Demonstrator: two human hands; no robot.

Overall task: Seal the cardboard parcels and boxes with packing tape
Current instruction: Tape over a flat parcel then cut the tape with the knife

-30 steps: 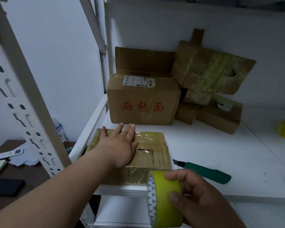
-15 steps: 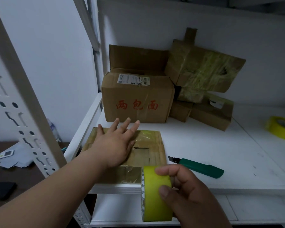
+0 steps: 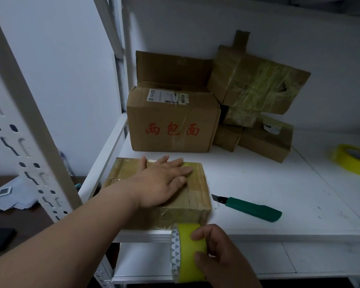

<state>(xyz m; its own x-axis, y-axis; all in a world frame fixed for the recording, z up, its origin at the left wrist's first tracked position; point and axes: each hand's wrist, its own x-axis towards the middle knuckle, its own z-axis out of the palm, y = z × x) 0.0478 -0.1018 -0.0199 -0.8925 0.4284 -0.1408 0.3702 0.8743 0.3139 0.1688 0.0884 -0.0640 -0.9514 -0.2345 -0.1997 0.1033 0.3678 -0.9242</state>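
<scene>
A flat cardboard parcel (image 3: 197, 196) wrapped in yellowish tape lies at the front left of the white shelf (image 3: 279, 183). My left hand (image 3: 164, 181) presses flat on its top with straight fingers. In front of the shelf edge, my right hand (image 3: 218, 254) grips a yellow roll of packing tape (image 3: 187, 252), held on edge just below the parcel's near side. A strip of tape seems to run from the roll up to the parcel's front face.
A green utility knife (image 3: 252, 208) with its blade out lies right of the parcel. A larger box with red characters (image 3: 173, 125) and several taped parcels (image 3: 256, 90) stand at the back. A second yellow tape roll (image 3: 353, 161) lies far right. A white shelf post (image 3: 29, 125) rises at left.
My left hand slid right and forward across the parcel top. The right hand with the tape roll moved closer under the parcel's front edge. The camera shifted slightly.
</scene>
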